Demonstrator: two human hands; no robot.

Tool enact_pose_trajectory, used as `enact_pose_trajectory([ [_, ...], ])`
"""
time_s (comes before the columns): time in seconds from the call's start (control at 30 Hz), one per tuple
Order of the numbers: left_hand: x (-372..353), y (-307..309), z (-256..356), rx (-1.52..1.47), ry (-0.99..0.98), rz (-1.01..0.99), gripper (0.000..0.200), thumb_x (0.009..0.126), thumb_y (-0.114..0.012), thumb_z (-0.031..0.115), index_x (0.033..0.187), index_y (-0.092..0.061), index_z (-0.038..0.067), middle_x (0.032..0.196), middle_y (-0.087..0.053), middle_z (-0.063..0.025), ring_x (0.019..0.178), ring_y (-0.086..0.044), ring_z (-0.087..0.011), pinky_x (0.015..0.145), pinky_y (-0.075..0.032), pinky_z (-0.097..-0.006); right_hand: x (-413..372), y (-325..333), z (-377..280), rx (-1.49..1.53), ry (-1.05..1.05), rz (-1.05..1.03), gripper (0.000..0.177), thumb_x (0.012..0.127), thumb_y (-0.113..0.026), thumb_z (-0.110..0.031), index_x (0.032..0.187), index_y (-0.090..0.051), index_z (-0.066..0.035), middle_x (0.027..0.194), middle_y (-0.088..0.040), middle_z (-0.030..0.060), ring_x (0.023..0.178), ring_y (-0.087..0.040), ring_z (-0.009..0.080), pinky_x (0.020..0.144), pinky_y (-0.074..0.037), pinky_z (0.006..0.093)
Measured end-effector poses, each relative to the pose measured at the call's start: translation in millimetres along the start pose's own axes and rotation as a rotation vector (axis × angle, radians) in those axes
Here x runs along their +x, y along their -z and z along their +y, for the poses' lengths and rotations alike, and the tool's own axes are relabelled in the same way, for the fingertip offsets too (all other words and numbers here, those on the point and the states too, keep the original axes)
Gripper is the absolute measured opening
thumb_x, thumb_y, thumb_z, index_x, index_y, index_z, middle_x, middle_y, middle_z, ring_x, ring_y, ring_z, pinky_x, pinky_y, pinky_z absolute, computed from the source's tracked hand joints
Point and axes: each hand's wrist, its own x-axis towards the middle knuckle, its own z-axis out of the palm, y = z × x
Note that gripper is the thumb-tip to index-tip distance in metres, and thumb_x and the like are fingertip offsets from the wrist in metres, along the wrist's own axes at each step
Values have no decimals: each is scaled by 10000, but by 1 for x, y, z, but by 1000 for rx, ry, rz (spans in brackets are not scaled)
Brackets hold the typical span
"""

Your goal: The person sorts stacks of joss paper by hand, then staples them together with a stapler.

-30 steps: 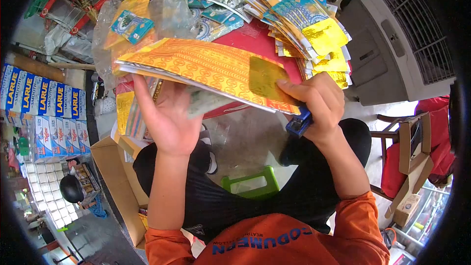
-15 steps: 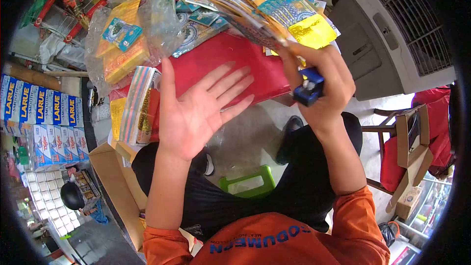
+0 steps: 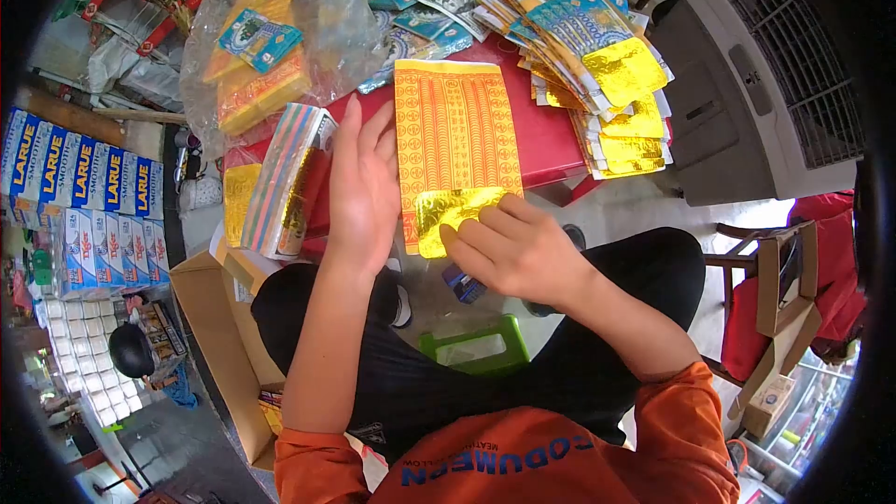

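Head view: a red desk fills the upper middle of the picture, with grey floor below it. At 2 o'clock stands a grey air cooler. At 9 o'clock are stacked beer cartons. At 4 o'clock there is a wooden chair with red cushions, and at 6 o'clock a green stool sits between the person's knees.

A clear plastic bag at 11 o'clock holds yellow paper stacks. An open cardboard box at 8 o'clock stands beside the desk; what it holds cannot be made out. Fanned paper bundles with gold foil ends lie at 1 o'clock, and a striped bundle leans at the desk's 9 o'clock edge.

An orange sheet lies flat at the desk's centre, its gold foil patch at the near end. The left hand is flat with straight fingers, holds nothing, and touches the sheet's left edge. The right hand rests bent fingertips on the foil. A blue stapler shows just under it; whether the palm grips it cannot be told.
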Motion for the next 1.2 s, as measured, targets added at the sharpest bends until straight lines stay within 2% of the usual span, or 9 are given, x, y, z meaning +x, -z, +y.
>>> enact_pose_trajectory([
  [0.07, -6, -8, -4, 329, -213, 54, 776, 1031, -310, 572, 1458, -343, -75, 1466, -444, -208, 1363, -434, -274, 1163, -288, -400, 0, -2, -1, -7, -6, -5, 161, 735, -623, -168, 878, -597, -101, 815, -552, -7, 768, -587, 141, 711, -458, 290],
  [0.27, -21, 4, -4, 1340, -593, 79, 425, 1003, -546, 152, 1386, -481, -20, 1486, -431, -219, 1394, -412, -329, 1131, -333, -405, -1, -1, 2, -11, -32, -48, 192, 731, -626, -168, 912, -599, -110, 794, -529, -13, 755, -575, 134, 693, -455, 290],
  [0.33, -25, 9, 0, 1644, -622, -180, 365, 991, -539, 113, 1345, -555, 26, 1470, -476, -169, 1398, -415, -332, 1137, -336, -419, -3, -2, 6, -2, -56, -29, 195, 743, -611, -161, 931, -613, -113, 805, -537, -10, 755, -577, 143, 687, -454, 293],
  [0.57, -30, 23, -2, 1786, -585, -314, 449, 919, -613, 141, 1352, -560, 34, 1457, -488, -153, 1375, -418, -357, 1135, -347, -452, -6, 15, 23, 375, -154, -197, 659, 611, -850, -200, 1215, -596, -123, 906, -590, 31, 843, -623, 206, 740, -489, 308],
  [0.7, -41, 14, 10, 1811, -496, -400, 848, 776, -760, 419, 1463, -430, 49, 1529, -394, -151, 1419, -348, -360, 1173, -295, -483, -8, 24, 30, 711, -706, 99, 462, 776, -753, -84, 1194, -556, -90, 933, -578, 43, 835, -588, 161, 753, -478, 283],
  [0.8, -41, 18, 7, 1812, -476, -405, 900, 734, -793, 328, 1498, -385, 80, 1551, -367, -126, 1427, -337, -346, 1190, -276, -470, -13, 24, 47, 1068, -1014, 333, 251, 847, -613, -51, 1078, -519, -31, 947, -556, 29, 825, -521, 107, 731, -437, 248],
  [0.97, -36, 23, -1, 1934, -465, -386, 975, 643, -807, 167, 1512, -370, 112, 1563, -353, -96, 1425, -340, -329, 1201, -271, -459, -12, 24, 49, 875, -965, 214, 270, 916, -479, -295, 902, -593, -51, 823, -587, 37, 690, -511, 88, 622, -379, 218],
  [1.07, -36, 23, -2, 1899, -464, -372, 978, 623, -789, 121, 1510, -375, 115, 1563, -355, -91, 1421, -348, -323, 1200, -275, -456, 6, 32, 40, 1044, -1171, 136, 222, 951, -581, -218, 902, -625, -6, 791, -614, 17, 754, -581, 94, 674, -460, 256],
  [1.2, -36, 25, -4, 1893, -494, -356, 906, 650, -749, 104, 1490, -411, 105, 1552, -377, -92, 1415, -365, -317, 1193, -279, -462, 11, 27, 45, 1075, -1032, 88, 226, 903, -696, -196, 1004, -648, 1, 873, -672, 46, 795, -633, 100, 723, -491, 256],
])
